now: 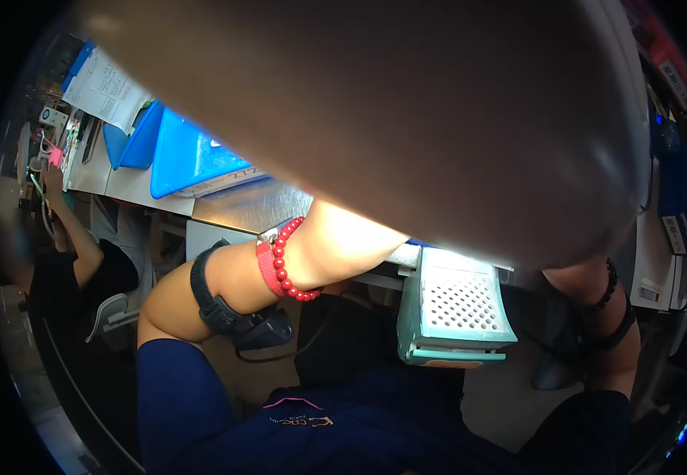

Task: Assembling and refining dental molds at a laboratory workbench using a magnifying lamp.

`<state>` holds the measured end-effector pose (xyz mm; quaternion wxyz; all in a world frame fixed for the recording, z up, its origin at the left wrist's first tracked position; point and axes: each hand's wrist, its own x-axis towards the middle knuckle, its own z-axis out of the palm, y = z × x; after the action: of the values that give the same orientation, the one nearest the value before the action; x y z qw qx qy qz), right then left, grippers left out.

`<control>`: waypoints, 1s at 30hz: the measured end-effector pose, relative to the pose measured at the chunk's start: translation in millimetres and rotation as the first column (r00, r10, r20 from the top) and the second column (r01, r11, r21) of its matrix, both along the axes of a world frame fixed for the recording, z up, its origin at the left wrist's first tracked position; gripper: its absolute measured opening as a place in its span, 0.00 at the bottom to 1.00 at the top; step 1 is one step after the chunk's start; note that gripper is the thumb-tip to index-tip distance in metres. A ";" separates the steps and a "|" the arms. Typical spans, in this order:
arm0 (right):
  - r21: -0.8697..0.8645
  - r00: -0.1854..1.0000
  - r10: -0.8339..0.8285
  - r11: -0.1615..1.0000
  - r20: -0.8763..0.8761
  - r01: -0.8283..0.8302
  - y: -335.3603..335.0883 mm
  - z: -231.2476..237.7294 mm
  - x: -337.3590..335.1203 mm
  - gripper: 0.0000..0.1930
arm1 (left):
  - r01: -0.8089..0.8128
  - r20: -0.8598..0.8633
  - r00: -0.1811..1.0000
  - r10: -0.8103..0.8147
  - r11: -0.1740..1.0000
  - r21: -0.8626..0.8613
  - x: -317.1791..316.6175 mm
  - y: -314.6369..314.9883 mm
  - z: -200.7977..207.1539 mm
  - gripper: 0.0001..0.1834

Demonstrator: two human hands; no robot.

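Reference point: the pale green box with a perforated white top, the nearest distinct thing to both hands. The left hand lies left of and beyond the box; the right hand lies to its right. A large dark blurred shape beyond the box hides the fingers; whether they are apart, together or clamped on anything cannot be told. Left of the box, a blue bin stands on the tabletop. Progress: neither completed nor remaining work can be established.
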<state>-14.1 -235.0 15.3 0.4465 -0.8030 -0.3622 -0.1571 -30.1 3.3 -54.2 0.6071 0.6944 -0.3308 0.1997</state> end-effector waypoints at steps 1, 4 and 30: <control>-0.017 1.000 -0.003 1.000 0.009 0.003 -1.1 1.3 0.1 0.09 | 0.000 0.001 1.000 0.000 1.000 0.000 2.3 2.2 0.8 0.11; -0.064 0.999 -0.006 0.998 0.040 0.009 -3.9 4.5 1.3 0.08 | -0.160 0.293 0.950 0.108 0.974 0.161 5.2 5.5 5.6 0.10; -0.096 0.966 -0.165 0.978 0.197 0.187 -9.0 5.1 15.1 0.05 | -0.307 0.219 0.947 0.234 0.863 0.403 -0.9 13.2 29.7 0.09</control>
<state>1.1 -244.0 20.4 0.3480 -0.8376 -0.3384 -0.2505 -31.0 16.5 -24.6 0.3750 0.8323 -0.3141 0.2608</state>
